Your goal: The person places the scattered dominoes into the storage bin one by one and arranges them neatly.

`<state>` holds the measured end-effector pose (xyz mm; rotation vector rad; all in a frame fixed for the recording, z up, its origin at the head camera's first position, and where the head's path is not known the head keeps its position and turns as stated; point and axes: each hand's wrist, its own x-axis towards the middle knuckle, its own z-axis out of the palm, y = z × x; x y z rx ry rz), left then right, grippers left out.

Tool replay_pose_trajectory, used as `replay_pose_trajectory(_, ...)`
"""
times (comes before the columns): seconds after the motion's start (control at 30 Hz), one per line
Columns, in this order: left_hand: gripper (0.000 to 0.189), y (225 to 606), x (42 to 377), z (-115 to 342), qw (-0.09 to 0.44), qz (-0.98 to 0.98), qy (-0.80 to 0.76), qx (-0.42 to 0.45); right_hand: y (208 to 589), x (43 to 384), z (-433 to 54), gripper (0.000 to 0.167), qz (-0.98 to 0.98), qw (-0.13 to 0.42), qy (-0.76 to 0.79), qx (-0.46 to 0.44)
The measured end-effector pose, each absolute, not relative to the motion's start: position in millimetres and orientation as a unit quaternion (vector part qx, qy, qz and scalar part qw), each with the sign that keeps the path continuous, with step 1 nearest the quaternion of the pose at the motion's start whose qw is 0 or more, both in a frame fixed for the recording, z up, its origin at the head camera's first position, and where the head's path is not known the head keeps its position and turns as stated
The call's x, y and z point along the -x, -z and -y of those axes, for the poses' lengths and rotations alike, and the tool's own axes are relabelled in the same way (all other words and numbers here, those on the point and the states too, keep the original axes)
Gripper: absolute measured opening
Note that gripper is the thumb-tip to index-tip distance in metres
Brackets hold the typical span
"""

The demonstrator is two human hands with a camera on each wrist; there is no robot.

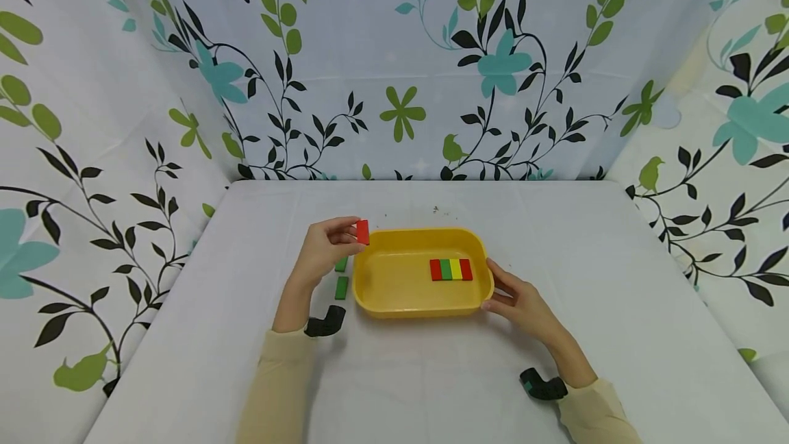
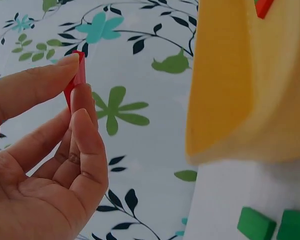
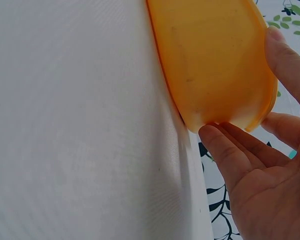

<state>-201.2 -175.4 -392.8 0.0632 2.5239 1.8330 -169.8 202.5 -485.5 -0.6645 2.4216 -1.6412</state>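
From afar I saw the left hand [image 1: 323, 247], fingers pinching a red block [image 1: 363, 232] by the far left corner of the yellow tray [image 1: 394, 293], the right hand [image 1: 522, 303] gripping its right end; light pinch, steady tray seemed best

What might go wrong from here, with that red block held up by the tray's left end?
The left hand holds the red block only in its fingertips, so it might slip.
The right hand touches the tray at its right end; a push might jostle the row of four blocks inside.
The green blocks lie close to the left hand and might get knocked.
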Motion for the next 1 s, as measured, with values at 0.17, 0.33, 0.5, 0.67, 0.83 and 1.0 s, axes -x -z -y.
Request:
replay_pose_trajectory(0.17, 0.048, 383.1, 201.2, 142.7, 0.032, -0.806, -0.589, -0.04, 484.1, 169.1, -202.6, 0.081, -0.803, 0.071, 0.549, 0.221)
replay_pose_trajectory(0.33, 0.046, 388.3, 202.5, 114.6, 0.048, -0.815, -0.575, -0.05, 484.5, 169.5, -202.6, 0.081, -0.802, 0.072, 0.55, 0.223)
replay_pose_trajectory(0.5, 0.047, 403.4, 205.4, 94.0, 0.048, -0.837, -0.544, -0.034, 485.2, 169.5, -203.2, 0.081, -0.803, 0.074, 0.549, 0.219)
replay_pose_trajectory(0.67, 0.047, 417.2, 209.2, 79.5, 0.029, -0.87, -0.492, -0.011, 485.4, 169.7, -203.9, 0.081, -0.805, 0.071, 0.545, 0.221)
replay_pose_trajectory(0.83, 0.047, 428.7, 211.7, 67.8, 0.019, -0.89, -0.455, 0.002, 484.1, 169.2, -204.2, 0.082, -0.802, 0.074, 0.549, 0.223)
replay_pose_trajectory(1.0, 0.047, 438.9, 212.1, 59.6, 0.019, -0.893, -0.45, 0.02, 483.5, 169.2, -203.5, 0.081, -0.804, 0.076, 0.547, 0.223)
